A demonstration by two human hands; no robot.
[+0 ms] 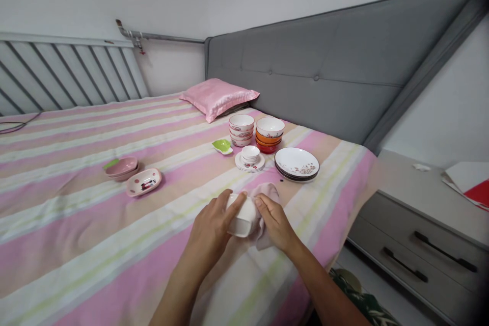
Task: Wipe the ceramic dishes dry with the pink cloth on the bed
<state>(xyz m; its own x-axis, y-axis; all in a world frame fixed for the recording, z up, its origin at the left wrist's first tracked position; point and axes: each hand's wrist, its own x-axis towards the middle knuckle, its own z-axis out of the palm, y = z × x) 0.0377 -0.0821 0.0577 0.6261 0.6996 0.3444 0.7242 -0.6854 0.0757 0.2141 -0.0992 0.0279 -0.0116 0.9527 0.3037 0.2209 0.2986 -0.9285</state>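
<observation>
Over the near part of the bed, my left hand [218, 221] is closed around a white dish [243, 218], tilted so that its plain underside and squared rim show. My right hand [275, 220] pinches a pale pink cloth [267, 194] against the dish's right side; part of the cloth hangs below the fingers. Beyond my hands are small white bowls [250, 153] stacked on white saucers [250, 165], and a stack of dark-rimmed plates [297, 162] with a flower pattern. The inside of the held dish is hidden from me.
Behind stand stacked white bowls [241, 130], bowls with orange and red sides [268, 138] and a green leaf-shaped dish [223, 146]. Leftward lie a pink oval dish [144, 182] and a pink fruit-shaped dish [124, 167]. A pink pillow [219, 96] rests by the grey headboard [305, 56]; a nightstand [420, 234] stands right.
</observation>
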